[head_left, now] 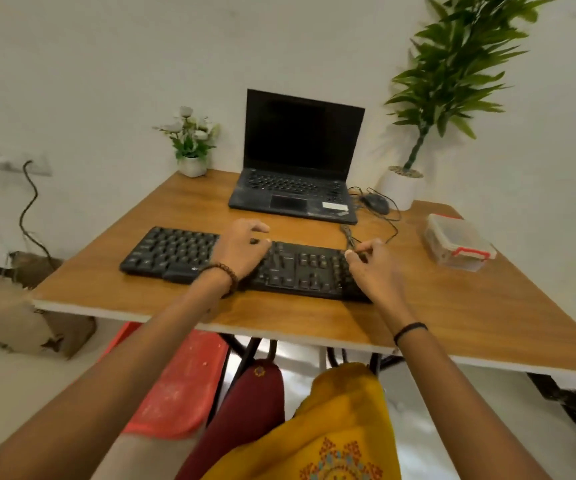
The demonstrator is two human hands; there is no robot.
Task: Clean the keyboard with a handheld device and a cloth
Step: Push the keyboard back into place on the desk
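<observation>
On my feed the black keyboard lies by the wooden table's near edge. An open laptop stands beyond it, a mouse far right, and a lidded plastic box with red clips at right, its contents blurred. The left hand rests on the keyboard's middle, the right hand on its right end by the cable. Fingers are bent, but I cannot tell whether either hand grips.

Wood table w/ keyboard, laptop, mouse, lidded plastic box, small flower pot at back-left corner.
</observation>
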